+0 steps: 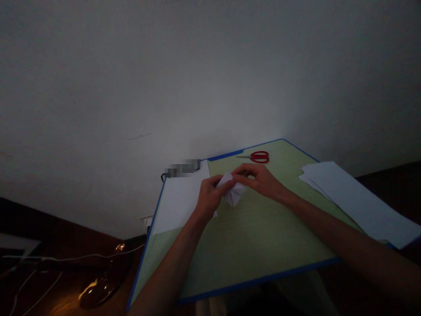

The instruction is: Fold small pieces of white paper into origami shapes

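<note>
Above the middle of the table, a small piece of folded white paper (233, 198) is between my two hands. It has several pointed flaps and creases. My left hand (210, 195) grips its left side, with the thumb lying across the front. At its upper right, my right hand (258, 177) pinches the paper between thumb and fingers. The fingers behind the paper are partly hidden.
The pale green table (250, 245) has a blue edge. Red-handled scissors (259, 156) lie at the back. White sheets (179, 197) lie at the left, and a stack of paper (358, 197) overhangs the right edge. White cables (92, 255) run at the lower left, beside the wall (197, 79).
</note>
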A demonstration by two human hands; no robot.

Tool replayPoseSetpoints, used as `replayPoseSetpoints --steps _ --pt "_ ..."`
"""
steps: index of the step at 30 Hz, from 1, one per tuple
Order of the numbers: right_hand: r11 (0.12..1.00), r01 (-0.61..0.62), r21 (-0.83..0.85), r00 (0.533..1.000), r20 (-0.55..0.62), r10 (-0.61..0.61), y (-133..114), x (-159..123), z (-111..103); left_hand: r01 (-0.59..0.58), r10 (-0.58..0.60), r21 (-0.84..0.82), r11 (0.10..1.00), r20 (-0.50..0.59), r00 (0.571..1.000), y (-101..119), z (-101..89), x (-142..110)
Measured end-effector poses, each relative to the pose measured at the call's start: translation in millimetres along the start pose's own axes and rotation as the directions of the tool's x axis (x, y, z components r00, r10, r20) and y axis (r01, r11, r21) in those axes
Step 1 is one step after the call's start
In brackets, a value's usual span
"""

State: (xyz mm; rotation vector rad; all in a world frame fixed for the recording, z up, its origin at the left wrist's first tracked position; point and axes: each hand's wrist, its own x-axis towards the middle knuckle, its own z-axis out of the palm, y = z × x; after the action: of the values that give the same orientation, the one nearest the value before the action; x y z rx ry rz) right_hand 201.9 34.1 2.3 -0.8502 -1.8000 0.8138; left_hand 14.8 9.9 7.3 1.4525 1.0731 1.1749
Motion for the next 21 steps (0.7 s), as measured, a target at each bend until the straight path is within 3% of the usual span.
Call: replayPoseSetpoints --steps 14,21 --pt "0.999 0.050 -0.019 0.999 -0.008 -0.051 1.5 -0.9 -0.7 -0.090 0.089 -0.027 0.996 -0.053 0.995 -3.9 -1.3 4.4" --pt "0.995 -0.033 0.094 0.999 -0.012 0.034 1.0 -1.8 4.5 -0.117 0.108 -0.049 0.992 -0.163 0.981 2.2 -2.6 3.0"
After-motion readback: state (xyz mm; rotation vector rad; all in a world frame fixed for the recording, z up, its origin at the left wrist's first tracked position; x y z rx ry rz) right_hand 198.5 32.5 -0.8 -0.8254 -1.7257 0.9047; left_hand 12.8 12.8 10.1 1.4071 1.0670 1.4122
